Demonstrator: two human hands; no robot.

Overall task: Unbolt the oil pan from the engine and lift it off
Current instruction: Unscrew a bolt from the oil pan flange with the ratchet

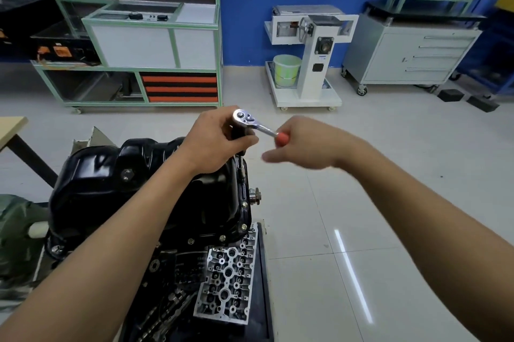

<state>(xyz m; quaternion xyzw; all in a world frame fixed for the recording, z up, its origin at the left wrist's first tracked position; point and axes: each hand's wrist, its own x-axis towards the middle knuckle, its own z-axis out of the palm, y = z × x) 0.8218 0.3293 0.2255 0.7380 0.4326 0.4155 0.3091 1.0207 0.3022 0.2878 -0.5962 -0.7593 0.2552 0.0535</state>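
Glossy black stamped steel formed the oil pan (111, 174), which in the head view sat bolted on top of the upturned dark metal engine (178, 272), its rounded sump bulging up and to the left, with a hexagonal drain plug (127, 174) on its side. Small bright flange bolts (244, 204) dotted the pan's flat rim along the right and near edges. The left hand (214, 141) reached across the pan with its fingers curled round the slim black extension bar (241, 166), which stood upright at the rim's far right corner; whether its tip sat on a bolt could not be told. A chrome ratchet wrench (244, 117) with a smooth red-orange grip capped that bar, its polished round head lying flat just above the left fingers. The right hand (303, 144) was wrapped round the grip's end; motion blur smeared its fingers, and one seemed to stick out below the handle. Beside the engine's near right lay a rough-cast silver aluminium cylinder head (228, 272), full of round bores. Pale shiny floor tiles (361, 202) stretched beyond, reaching a green-framed steel training bench (139, 44), a white boxy engine stand (308, 58) and a grey wheeled drawer cabinet (411, 55).
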